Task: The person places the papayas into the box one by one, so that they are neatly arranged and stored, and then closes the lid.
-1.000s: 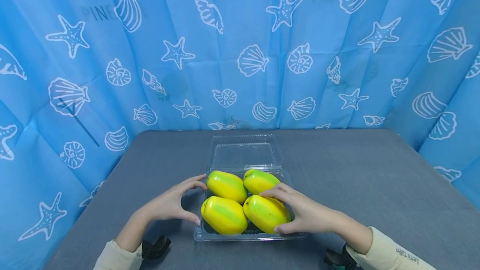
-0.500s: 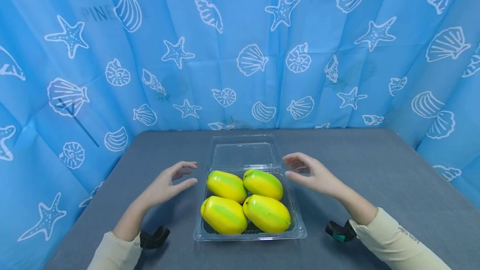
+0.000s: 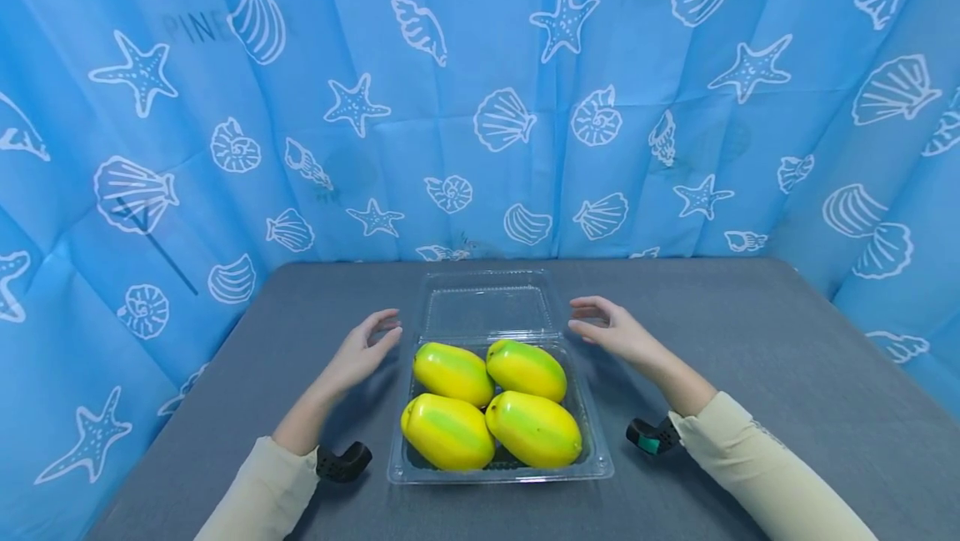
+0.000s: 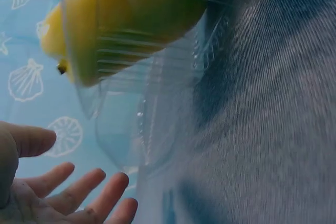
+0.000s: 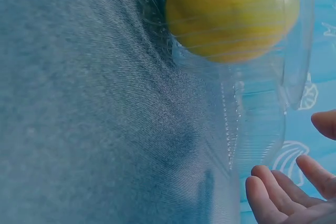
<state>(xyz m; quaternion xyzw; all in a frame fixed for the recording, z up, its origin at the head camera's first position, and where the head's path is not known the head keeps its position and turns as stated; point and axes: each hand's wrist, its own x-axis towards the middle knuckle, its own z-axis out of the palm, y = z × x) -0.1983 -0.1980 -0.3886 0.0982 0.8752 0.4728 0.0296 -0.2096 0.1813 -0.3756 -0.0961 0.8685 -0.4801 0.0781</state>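
Note:
Several smooth, oblong yellow-green fruits, mango-like in shape, sit in two rows in a clear plastic clamshell box (image 3: 502, 478); one is the front-left fruit (image 3: 448, 433). Its hinged lid (image 3: 486, 308) lies folded back, away from the person. Left of the hinge, my left hand (image 3: 365, 349) hovers with its fingers loosely bent and nothing in them. On the opposite side my right hand (image 3: 618, 333) is held likewise, fingertips a little off the lid's right edge. Both wrist views show spread fingers beside the box's transparent wall, through which a fruit (image 4: 142, 19) appears.
A grey cloth-covered table (image 3: 712, 341) bears the box near its front middle. Behind and beside it hangs a blue curtain (image 3: 450, 107) printed with white shells and starfish. Black devices (image 3: 345, 462) are strapped at both wrists.
The right hand has left the front-right fruit and moved up and away to the lid's right side. My left hand has moved from the box's left edge toward the hinge. Fruits and box stay put.

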